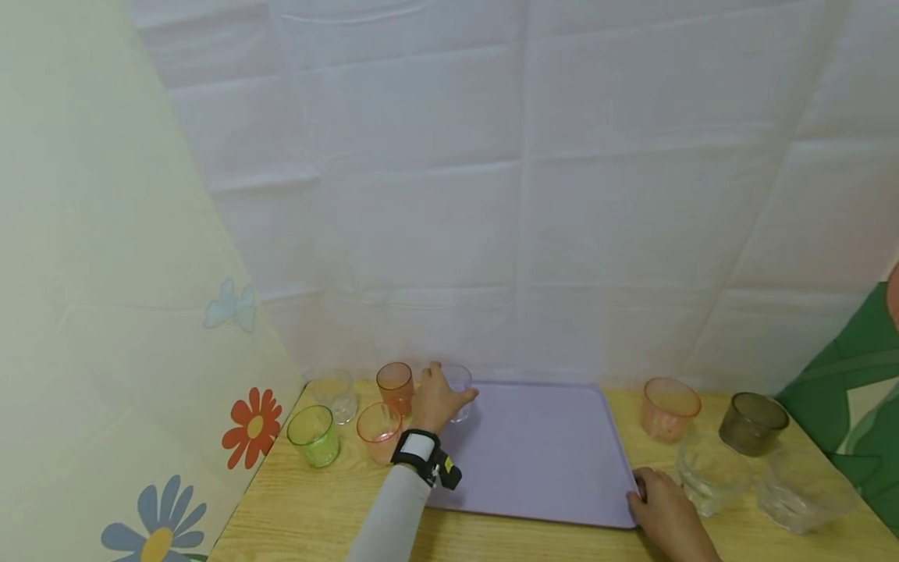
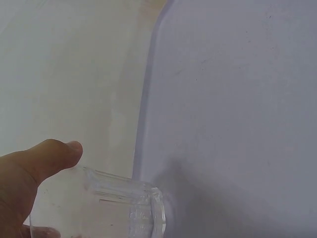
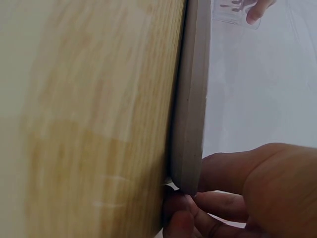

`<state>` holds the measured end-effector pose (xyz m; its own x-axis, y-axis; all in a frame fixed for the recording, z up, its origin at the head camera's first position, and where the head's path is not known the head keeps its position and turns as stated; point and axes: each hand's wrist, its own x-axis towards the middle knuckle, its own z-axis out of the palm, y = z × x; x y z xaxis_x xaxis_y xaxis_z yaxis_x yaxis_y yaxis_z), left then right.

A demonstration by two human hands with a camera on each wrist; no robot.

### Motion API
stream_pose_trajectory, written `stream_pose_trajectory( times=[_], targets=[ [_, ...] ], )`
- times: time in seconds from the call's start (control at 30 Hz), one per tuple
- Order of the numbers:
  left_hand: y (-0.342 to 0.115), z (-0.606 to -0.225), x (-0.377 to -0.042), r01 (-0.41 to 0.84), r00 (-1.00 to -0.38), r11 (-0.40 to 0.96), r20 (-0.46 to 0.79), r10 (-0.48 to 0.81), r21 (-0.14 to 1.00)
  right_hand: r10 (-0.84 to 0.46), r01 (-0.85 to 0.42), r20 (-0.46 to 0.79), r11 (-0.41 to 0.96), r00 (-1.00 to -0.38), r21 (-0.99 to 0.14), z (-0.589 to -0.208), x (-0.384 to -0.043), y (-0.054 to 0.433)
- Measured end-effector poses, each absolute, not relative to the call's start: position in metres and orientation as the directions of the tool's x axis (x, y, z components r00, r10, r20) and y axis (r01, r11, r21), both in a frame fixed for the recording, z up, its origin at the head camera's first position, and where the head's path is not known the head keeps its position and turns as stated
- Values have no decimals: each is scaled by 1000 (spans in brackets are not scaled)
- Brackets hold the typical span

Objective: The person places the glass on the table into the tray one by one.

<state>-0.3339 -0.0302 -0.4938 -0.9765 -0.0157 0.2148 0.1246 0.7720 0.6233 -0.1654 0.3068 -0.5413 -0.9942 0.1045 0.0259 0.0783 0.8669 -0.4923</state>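
Note:
A lavender tray (image 1: 541, 460) lies on the wooden table. At its far left corner my left hand (image 1: 434, 402) holds a clear cup (image 2: 99, 208), thumb on one side and a finger on the other. The cup's thick base is right at the tray surface in the left wrist view. My right hand (image 1: 663, 507) grips the tray's front right corner, with the thumb above and curled fingers below the edge in the right wrist view. Beside my left hand stand a dark orange cup (image 1: 396, 382) and a pale orange cup (image 1: 379, 429).
Further left are a green cup (image 1: 314, 437) and another clear cup (image 1: 342, 394). Right of the tray stand a pink bowl (image 1: 669, 410), a dark grey bowl (image 1: 753, 424) and clear bowls (image 1: 709, 472). A white cloth (image 1: 421, 218) hangs behind the table (image 1: 281, 507).

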Motion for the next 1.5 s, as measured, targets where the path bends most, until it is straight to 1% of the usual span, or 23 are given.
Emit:
stream_pose_trajectory(
  times=[0.33,0.8,1.23,1.5],
  targets=[
    [-28,-497,-339,105,-978,763,205,-37,638,102,77,25,868,-994,-490,-540,-165,306],
    [-26,-501,-341,113,-970,755,238,-59,646,108,80,29,866,-994,-494,-541,-164,306],
    [-24,-503,-344,108,-962,771,261,-77,627,111,72,49,864,-993,-499,-542,-164,306],
    [-24,-505,-348,103,-962,773,260,-82,626,114,81,35,864,-993,-497,-544,-165,307]
  ],
)
